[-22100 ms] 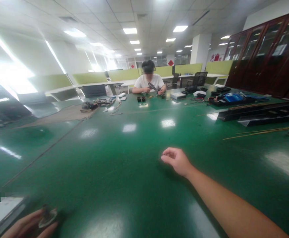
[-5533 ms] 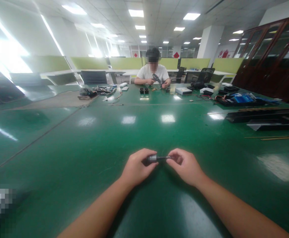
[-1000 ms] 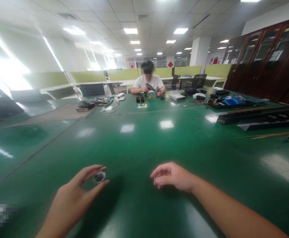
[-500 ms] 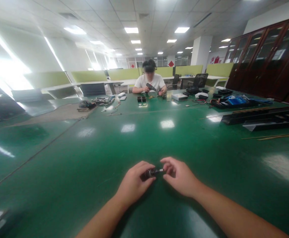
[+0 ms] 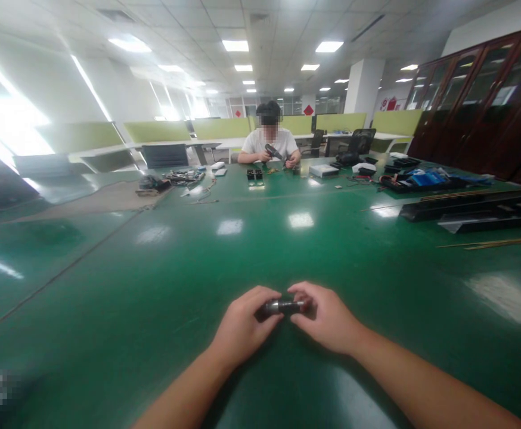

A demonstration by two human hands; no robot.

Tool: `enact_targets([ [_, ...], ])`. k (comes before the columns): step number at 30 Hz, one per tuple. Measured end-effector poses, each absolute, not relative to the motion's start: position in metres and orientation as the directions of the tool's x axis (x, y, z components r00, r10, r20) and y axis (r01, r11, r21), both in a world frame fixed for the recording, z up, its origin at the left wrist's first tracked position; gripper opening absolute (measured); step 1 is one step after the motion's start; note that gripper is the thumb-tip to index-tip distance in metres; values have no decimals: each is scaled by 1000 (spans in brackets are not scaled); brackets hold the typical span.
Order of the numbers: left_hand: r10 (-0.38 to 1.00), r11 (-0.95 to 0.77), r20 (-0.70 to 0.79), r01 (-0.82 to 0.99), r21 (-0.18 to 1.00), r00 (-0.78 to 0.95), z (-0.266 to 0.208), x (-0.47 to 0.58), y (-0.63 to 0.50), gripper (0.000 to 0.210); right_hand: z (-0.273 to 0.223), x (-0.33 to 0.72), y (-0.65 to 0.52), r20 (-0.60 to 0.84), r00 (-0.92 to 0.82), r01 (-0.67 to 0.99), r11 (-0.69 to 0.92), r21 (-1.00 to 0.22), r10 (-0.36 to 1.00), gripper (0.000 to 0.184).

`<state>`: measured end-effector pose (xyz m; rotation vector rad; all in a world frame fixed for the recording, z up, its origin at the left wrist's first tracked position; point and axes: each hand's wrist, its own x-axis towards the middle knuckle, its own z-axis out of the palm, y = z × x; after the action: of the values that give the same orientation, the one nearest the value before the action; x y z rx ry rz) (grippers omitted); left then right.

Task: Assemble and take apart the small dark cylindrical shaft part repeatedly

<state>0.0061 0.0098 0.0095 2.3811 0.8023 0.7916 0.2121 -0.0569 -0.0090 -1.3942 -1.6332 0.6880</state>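
A short dark cylinder (image 5: 282, 307) with a silvery band lies level between my hands, just over the green table top. My left hand (image 5: 247, 319) is closed round its left end, thumb below and fingers above. At the other end, my right hand (image 5: 325, 316) has its inner fingers curled against the cylinder's tip. Its forefinger and thumb arch above and below the tip, apart from each other. The palms and my fingers hide both ends, so I cannot tell exactly what kind of part it is.
Across the green table (image 5: 260, 250) sits a person (image 5: 269, 146) in a white shirt holding a dark power tool. Black metal channels (image 5: 475, 211) and thin rods lie at the right. Electronic parts (image 5: 184, 177) lie far left, a white box (image 5: 323, 171) far right of centre.
The thin, ribbed tip that stuck out of the cylinder is now covered by a thicker dark section reaching to my right fingers. Both hands have stayed nearly in place.
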Motion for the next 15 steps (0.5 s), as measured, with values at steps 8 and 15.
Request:
enact_targets([
  [8, 597, -759, 425, 308, 574, 680, 11, 8, 7, 23, -5, 209, -59, 288, -32, 485, 267, -833, 957, 33],
  [15, 576, -780, 440, 302, 548, 689, 11, 8, 5, 24, -2, 210, -58, 319, -54, 504, 301, -809, 946, 24],
])
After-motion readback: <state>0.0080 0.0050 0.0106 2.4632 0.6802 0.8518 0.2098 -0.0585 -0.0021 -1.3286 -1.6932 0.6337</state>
